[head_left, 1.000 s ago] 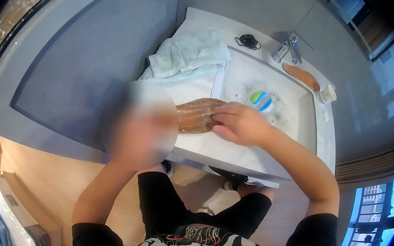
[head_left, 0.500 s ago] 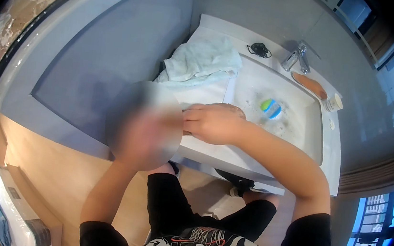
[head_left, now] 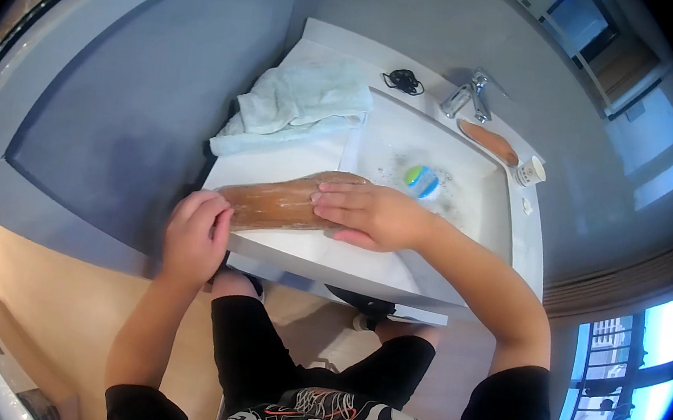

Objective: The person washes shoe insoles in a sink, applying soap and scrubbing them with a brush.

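A long brown insole [head_left: 275, 205], streaked with white suds, lies along the counter [head_left: 254, 170] at the sink's left. My left hand [head_left: 195, 236] is closed over its left end, with the fingers curled at the edge. Across its right part rests my right hand [head_left: 373, 216], the fingers stretched out flat and the thumb apart. The palm side of both hands is hidden. Soapy water fills part of the white sink [head_left: 479, 218], and a round green, blue and white thing [head_left: 421, 181] sits in it.
Behind the insole lies a pale green towel [head_left: 303, 101]. A black corded thing [head_left: 403, 81], a chrome faucet [head_left: 470, 97], a second brown insole [head_left: 489, 141] and a white paper cup [head_left: 530, 171] line the sink's back rim. A grey wall panel [head_left: 143, 99] rises at the left.
A blurred patch hid my left hand before; now the hand shows at the insole's left end. My right hand's fingers have flattened, and more of the insole is visible. The view has shifted.
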Demonstrator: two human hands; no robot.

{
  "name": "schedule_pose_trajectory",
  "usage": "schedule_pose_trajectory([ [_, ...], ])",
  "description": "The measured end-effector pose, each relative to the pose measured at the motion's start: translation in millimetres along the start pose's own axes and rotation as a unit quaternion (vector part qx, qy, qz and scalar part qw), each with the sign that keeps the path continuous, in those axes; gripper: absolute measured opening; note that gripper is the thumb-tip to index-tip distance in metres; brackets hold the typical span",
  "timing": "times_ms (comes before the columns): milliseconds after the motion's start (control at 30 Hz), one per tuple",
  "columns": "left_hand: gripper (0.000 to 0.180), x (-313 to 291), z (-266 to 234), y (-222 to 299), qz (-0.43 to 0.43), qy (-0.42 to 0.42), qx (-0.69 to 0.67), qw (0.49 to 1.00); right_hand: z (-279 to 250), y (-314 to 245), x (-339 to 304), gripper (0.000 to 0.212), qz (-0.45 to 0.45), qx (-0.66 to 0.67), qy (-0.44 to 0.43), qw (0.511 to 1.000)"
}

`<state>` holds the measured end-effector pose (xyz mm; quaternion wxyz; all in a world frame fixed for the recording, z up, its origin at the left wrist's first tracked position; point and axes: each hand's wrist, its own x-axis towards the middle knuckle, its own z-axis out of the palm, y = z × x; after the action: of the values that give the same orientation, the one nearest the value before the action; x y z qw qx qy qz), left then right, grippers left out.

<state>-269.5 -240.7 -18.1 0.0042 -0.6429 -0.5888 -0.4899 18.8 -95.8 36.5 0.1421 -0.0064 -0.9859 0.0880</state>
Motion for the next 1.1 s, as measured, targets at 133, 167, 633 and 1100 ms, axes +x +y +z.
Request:
schedule_pose_trajectory([
  [133, 0.01, 0.0, 0.6, 1.7, -0.001, 0.001, 0.013, 1.0, -15.6, -1.3, -10.7, 0.04, 0.177, 0.146, -0.033, 0.973],
  [167, 0.01, 0.2, 0.3, 2.7, 0.001, 0.002, 0.006, 1.0, -17.0, 4.5, -15.9, 0.04, 0.182, 0.142, -0.035, 0.972],
  [633, 0.012, 1.5, -4.5, 4.9, 0.06, -0.008, 0.088, 0.994, -30.8, 87.3, -122.3, 0.052, 0.565, -0.197, -0.153, 0.787],
  [1100, 0.02, 16.5, 5.8, 15.0, 0.106, -0.061, 0.11, 0.986, 17.9, 141.0, -170.7, 0.071, 0.557, -0.004, -0.161, 0.815],
])
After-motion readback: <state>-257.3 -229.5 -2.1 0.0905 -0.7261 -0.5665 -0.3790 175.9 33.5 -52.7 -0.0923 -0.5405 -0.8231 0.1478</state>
